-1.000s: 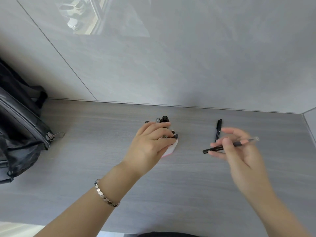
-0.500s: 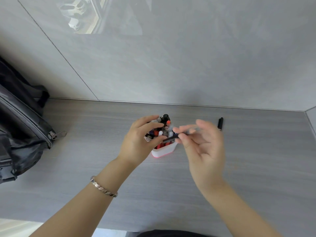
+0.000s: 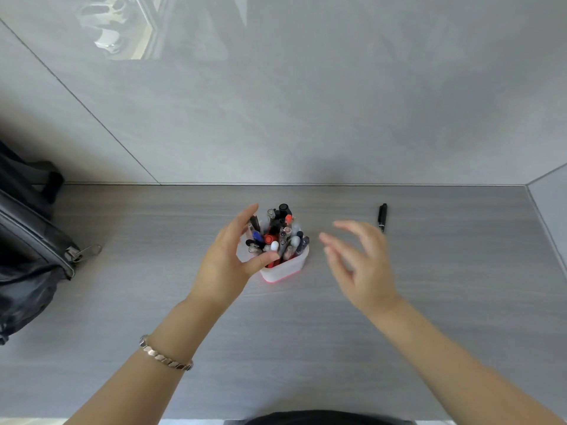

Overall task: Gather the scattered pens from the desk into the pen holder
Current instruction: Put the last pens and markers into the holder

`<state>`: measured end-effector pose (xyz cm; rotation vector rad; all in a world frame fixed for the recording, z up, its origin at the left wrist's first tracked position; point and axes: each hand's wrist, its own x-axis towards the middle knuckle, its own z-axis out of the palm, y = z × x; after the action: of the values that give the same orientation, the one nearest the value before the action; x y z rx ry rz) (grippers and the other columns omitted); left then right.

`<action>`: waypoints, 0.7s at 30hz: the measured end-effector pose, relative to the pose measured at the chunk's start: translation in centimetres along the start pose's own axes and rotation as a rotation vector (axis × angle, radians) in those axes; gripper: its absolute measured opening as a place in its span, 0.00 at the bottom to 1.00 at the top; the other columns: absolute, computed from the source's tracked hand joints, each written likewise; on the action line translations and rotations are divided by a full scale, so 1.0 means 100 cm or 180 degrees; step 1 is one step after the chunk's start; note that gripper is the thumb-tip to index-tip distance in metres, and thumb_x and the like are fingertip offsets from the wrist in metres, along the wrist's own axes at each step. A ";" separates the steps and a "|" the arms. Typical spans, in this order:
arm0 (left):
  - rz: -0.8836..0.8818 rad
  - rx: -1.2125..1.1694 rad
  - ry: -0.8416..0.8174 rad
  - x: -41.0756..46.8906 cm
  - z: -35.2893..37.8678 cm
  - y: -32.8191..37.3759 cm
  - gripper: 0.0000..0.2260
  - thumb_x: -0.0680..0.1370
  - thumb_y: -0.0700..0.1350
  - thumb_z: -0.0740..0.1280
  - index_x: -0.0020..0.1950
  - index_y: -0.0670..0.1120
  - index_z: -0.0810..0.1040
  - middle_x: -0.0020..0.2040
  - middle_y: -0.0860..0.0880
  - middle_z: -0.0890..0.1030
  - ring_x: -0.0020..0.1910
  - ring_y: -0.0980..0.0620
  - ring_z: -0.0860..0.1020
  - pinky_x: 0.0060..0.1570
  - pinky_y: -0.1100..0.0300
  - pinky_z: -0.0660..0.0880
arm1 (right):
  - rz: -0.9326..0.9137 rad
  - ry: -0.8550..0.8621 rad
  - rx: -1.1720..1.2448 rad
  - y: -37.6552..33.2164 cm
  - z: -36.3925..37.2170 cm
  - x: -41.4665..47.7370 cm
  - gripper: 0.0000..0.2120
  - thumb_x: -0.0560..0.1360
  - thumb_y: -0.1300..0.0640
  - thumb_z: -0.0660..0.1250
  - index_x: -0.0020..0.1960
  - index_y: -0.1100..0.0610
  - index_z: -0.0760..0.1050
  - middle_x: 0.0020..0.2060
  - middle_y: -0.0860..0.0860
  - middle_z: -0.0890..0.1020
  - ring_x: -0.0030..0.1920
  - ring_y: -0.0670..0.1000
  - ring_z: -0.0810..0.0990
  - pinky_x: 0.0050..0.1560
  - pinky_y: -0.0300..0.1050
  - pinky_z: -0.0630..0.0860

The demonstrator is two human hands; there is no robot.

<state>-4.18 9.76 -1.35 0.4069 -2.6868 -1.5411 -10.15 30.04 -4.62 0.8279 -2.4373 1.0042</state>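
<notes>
A white pen holder (image 3: 285, 267) with a pink base stands mid-desk, packed with several pens (image 3: 277, 236) standing upright. My left hand (image 3: 228, 256) curls around the holder's left side, thumb across its front rim and fingers behind it. My right hand (image 3: 360, 265) hovers to the right of the holder, fingers spread and holding nothing. One black pen (image 3: 382, 216) lies on the desk at the back right, just beyond my right fingertips.
A black backpack (image 3: 27, 250) with a dangling zipper pull sits at the desk's left end. A grey wall closes off the back of the grey wood-grain desk (image 3: 460, 286), and a side wall stands at its right end.
My right hand brought the clear-barrelled pen from the right to the holder, released it among the others, and has pulled back to the right, empty. My left hand stayed at the holder.
</notes>
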 end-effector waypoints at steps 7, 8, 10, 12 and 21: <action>0.0072 0.0442 0.0095 0.006 0.004 0.002 0.27 0.71 0.50 0.70 0.68 0.53 0.65 0.56 0.59 0.70 0.52 0.63 0.68 0.43 0.76 0.64 | 0.3117 -0.1284 -0.0735 0.090 0.004 0.032 0.28 0.76 0.53 0.64 0.71 0.60 0.57 0.63 0.65 0.67 0.59 0.66 0.73 0.58 0.55 0.71; 0.0050 0.0452 0.0112 0.006 0.004 0.003 0.27 0.71 0.50 0.70 0.68 0.53 0.65 0.55 0.59 0.69 0.52 0.64 0.68 0.42 0.77 0.64 | 0.3184 -0.1380 -0.0788 0.094 0.007 0.034 0.28 0.76 0.54 0.63 0.72 0.60 0.56 0.64 0.65 0.66 0.58 0.66 0.73 0.56 0.55 0.72; -0.0028 0.0440 0.0132 0.006 0.003 0.004 0.27 0.71 0.49 0.70 0.68 0.53 0.65 0.56 0.60 0.69 0.52 0.62 0.69 0.42 0.75 0.65 | 0.3024 -0.1420 -0.0934 0.098 0.011 0.036 0.26 0.77 0.58 0.61 0.71 0.61 0.57 0.65 0.64 0.68 0.59 0.66 0.73 0.54 0.55 0.72; -0.0086 0.0411 0.0105 0.007 0.002 0.005 0.27 0.71 0.49 0.70 0.68 0.53 0.65 0.56 0.60 0.69 0.53 0.59 0.70 0.45 0.69 0.66 | 0.2891 -0.1434 -0.0934 0.100 0.012 0.037 0.25 0.76 0.61 0.61 0.70 0.61 0.59 0.64 0.64 0.70 0.61 0.65 0.73 0.55 0.55 0.72; -0.0088 0.0467 0.0148 0.007 0.003 0.005 0.27 0.71 0.50 0.70 0.68 0.53 0.65 0.56 0.61 0.69 0.51 0.56 0.71 0.41 0.74 0.65 | 0.1987 -0.0407 0.2268 -0.014 -0.050 0.039 0.19 0.77 0.62 0.61 0.61 0.40 0.66 0.39 0.47 0.78 0.36 0.46 0.82 0.32 0.38 0.80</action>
<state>-5.02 10.06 -1.11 0.4793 -2.7789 -1.3273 -11.58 31.43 1.56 0.2927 -2.4987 2.1827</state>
